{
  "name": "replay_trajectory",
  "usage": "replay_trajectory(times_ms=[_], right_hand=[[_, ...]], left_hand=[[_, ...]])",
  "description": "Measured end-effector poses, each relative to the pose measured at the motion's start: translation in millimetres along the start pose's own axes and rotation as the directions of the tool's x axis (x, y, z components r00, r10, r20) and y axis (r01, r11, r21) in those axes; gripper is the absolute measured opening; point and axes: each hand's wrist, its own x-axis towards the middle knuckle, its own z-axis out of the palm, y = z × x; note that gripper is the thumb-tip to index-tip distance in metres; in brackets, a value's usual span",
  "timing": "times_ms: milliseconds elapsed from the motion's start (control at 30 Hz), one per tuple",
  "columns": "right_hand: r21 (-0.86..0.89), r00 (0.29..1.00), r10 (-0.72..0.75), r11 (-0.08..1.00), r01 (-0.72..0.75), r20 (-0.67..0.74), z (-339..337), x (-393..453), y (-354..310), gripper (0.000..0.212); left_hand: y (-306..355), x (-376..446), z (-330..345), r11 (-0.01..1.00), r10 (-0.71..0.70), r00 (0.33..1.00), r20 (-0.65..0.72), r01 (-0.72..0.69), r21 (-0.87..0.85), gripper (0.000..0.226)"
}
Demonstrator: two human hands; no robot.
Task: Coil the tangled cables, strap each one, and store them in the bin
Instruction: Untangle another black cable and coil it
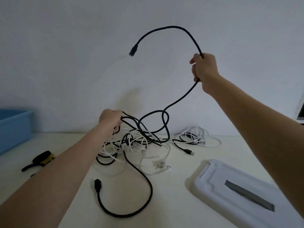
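The right hand (204, 69) is raised high in front of the wall, arm stretched up and forward, fingers curled in a fist round a thick black cable (179, 99). Above the fist the cable arcs up and over to the left, ending in a plug (132, 51) that hangs free in the air. Below the fist it runs down and left into a loose knot-like loop just above the surface (189, 170).

The left hand (111, 120) is held lower, arm reaching forward over the surface, its fingers closed round several black strands lifted from the top of the tangle (138, 145). That tangle of black and white cables lies on the surface below and between the hands; one black lead curves out of it toward the viewer and ends in a connector (97, 184) lying flat.

A blue bin (14, 127) stands at the far left edge. Black straps (39, 160) lie near it, beside the left forearm. A white lid (238, 191) rests at lower right.
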Motion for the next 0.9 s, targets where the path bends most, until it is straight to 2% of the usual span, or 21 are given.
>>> replay_trajectory(times_ms=[100,167,267,367,433,467,533,567,600,633,667,700,767,800,833,867,900], right_hand=[[-0.150,0.995,0.016,0.988,-0.030,-0.094,-6,7,28,0.029],[-0.219,0.993,0.063,0.972,-0.085,-0.105,-11,6,51,0.025],[-0.344,0.991,0.124,0.929,-0.135,-0.052,-16,-1,78,0.023],[-0.478,0.969,0.239,0.860,-0.179,0.066,-18,-11,91,0.026],[-0.548,0.893,0.407,0.799,-0.247,0.192,-20,-20,93,0.026],[-0.624,0.835,0.480,0.747,-0.230,0.267,-20,-25,91,0.027],[-0.800,0.759,0.540,0.599,-0.042,0.364,-17,-31,82,0.050],[-0.819,0.765,0.497,0.569,0.069,0.410,-13,-32,76,0.062],[-0.769,0.774,0.418,0.625,0.135,0.475,-8,-34,68,0.068],[-0.641,0.756,0.347,0.758,0.123,0.555,-2,-37,57,0.066],[-0.465,0.685,0.301,0.883,0.062,0.664,4,-42,45,0.059],[-0.352,0.587,0.268,0.936,0.031,0.764,12,-50,34,0.050],[-0.325,0.410,0.235,0.932,0.164,0.881,26,-65,19,0.028],[-0.343,0.378,0.236,0.906,0.248,0.895,33,-68,18,0.017],[-0.349,0.399,0.220,0.892,0.286,0.890,38,-68,18,0.013],[-0.330,0.479,0.173,0.905,0.267,0.861,39,-64,20,0.018],[-0.301,0.621,0.104,0.928,0.221,0.777,37,-57,24,0.025]], left_hand=[[15,-1,-6,0.993,0.079,0.994,-0.081,-0.085,-0.077,0.030],[27,0,-12,0.985,0.107,0.985,-0.137,-0.123,-0.118,0.029],[41,0,-20,0.963,0.131,0.974,-0.185,-0.169,-0.209,0.029],[52,-1,-25,0.937,0.127,0.965,-0.228,-0.192,-0.293,0.028],[56,-1,-27,0.924,0.114,0.962,-0.247,-0.194,-0.330,0.029],[57,-1,-27,0.918,0.110,0.962,-0.249,-0.194,-0.344,0.029],[59,-2,-25,0.913,0.112,0.965,-0.236,-0.193,-0.359,0.029],[59,-2,-24,0.910,0.114,0.968,-0.224,-0.192,-0.367,0.029],[59,-3,-22,0.907,0.118,0.970,-0.211,-0.192,-0.374,0.029],[60,-5,-19,0.905,0.120,0.972,-0.201,-0.190,-0.381,0.029],[60,-5,-16,0.902,0.120,0.974,-0.194,-0.189,-0.388,0.029],[60,-6,-13,0.899,0.118,0.975,-0.190,-0.186,-0.396,0.030],[62,-7,-8,0.897,0.114,0.976,-0.188,-0.183,-0.404,0.030],[63,-7,-7,0.899,0.117,0.974,-0.194,-0.186,-0.396,0.030],[63,-7,-7,0.906,0.119,0.971,-0.206,-0.191,-0.378,0.030],[63,-6,-10,0.912,0.119,0.968,-0.222,-0.195,-0.360,0.030],[62,-4,-14,0.918,0.116,0.964,-0.239,-0.196,-0.345,0.029]])
